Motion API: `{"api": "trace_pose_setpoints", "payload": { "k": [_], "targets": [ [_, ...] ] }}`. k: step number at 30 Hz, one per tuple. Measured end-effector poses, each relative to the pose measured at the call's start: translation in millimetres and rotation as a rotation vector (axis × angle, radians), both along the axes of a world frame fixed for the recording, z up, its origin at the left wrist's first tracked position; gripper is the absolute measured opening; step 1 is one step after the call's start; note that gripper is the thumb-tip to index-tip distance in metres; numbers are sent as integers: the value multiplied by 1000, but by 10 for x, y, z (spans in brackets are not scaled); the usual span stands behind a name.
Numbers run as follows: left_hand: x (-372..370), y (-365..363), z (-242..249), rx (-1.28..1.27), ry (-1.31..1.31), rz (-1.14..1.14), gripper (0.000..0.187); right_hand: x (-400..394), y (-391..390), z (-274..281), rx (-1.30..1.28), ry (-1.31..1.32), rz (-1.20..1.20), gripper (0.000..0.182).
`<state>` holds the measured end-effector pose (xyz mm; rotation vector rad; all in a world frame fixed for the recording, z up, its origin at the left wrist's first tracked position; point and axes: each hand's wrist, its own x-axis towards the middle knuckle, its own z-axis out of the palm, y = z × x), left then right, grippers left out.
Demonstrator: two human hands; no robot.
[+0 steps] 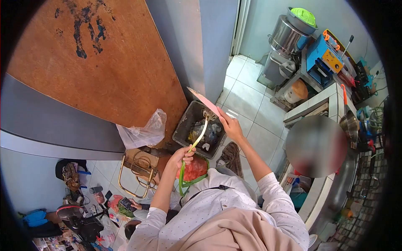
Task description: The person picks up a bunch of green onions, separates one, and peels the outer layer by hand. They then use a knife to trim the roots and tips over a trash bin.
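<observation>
My left hand [182, 156] is closed around a leek [201, 134], gripping it where the white stalk turns green. The rooted end points up and away from me, and long green leaves hang below my fist. My right hand [230, 126] is wrapped around a knife with a pink blade [205, 103], whose tip points to the upper left. The blade lies close by the leek's roots, overlapping the far side of a dark bin [178, 134]. Inside the bin are plastic scraps and other rubbish.
A clear plastic bag [146, 133] hangs beside a brown board [104, 71]. A red plastic bag [195, 168] is below my left hand, near a metal-framed chair [138, 178]. At right stand a tiled counter [316, 102] and a blue machine [324, 58]. Another person's hand [135, 204] holds a phone at lower left.
</observation>
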<state>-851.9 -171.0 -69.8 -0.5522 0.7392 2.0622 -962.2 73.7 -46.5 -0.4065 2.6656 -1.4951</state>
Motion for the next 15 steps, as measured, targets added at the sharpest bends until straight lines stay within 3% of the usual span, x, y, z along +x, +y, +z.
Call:
{"api": "trace_pose_setpoints", "payload": {
  "k": [8, 15],
  "targets": [
    [45, -34, 20, -33, -9, -10, 25, -112, -21, 47, 132, 13, -70, 39],
    [83, -49, 22, 84, -21, -1, 27, -102, -55, -27, 116, -9, -144, 39]
  ]
}}
